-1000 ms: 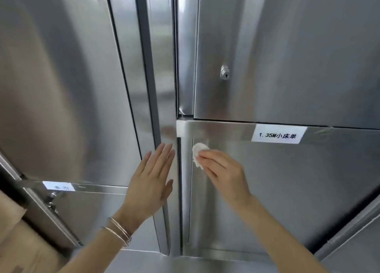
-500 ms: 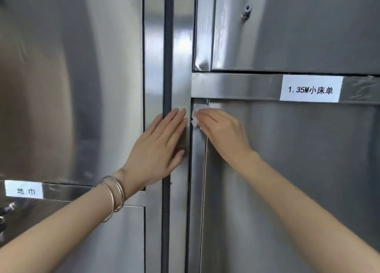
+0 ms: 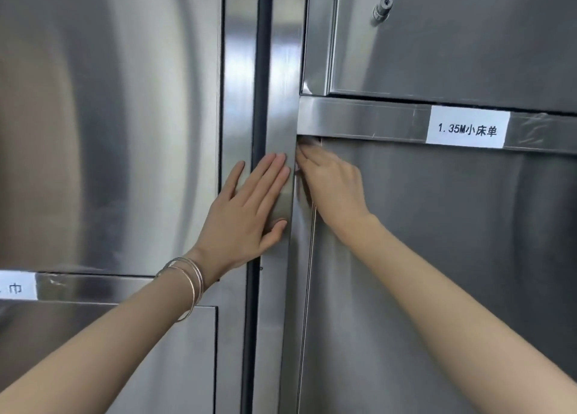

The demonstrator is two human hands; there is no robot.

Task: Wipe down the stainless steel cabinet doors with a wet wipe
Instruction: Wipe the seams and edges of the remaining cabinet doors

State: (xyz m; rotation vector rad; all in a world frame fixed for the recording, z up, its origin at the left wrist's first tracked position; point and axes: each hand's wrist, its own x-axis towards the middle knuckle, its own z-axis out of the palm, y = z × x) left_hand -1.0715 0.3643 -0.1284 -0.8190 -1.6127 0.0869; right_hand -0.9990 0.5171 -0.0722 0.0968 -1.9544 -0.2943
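My right hand (image 3: 334,185) lies with straight fingers against the top left corner of the lower right stainless steel door (image 3: 452,257). Under its fingertips it presses a white wet wipe (image 3: 309,143), of which only a blurred sliver shows by the door's upper edge. My left hand (image 3: 246,214) rests flat, fingers spread, on the vertical steel post (image 3: 281,86) between the doors, just left of my right hand. Thin bangles sit on my left wrist.
The upper right door (image 3: 468,39) has a small round lock (image 3: 381,9). A white label (image 3: 467,130) is taped on the rail between the right doors. A large left door (image 3: 109,117) has another label (image 3: 15,287) under it. A black seal (image 3: 260,70) runs down the post.
My right hand has slid the wipe up and left into the door's top corner, so less of it shows. The view has moved closer. My left hand stays flat on the post.
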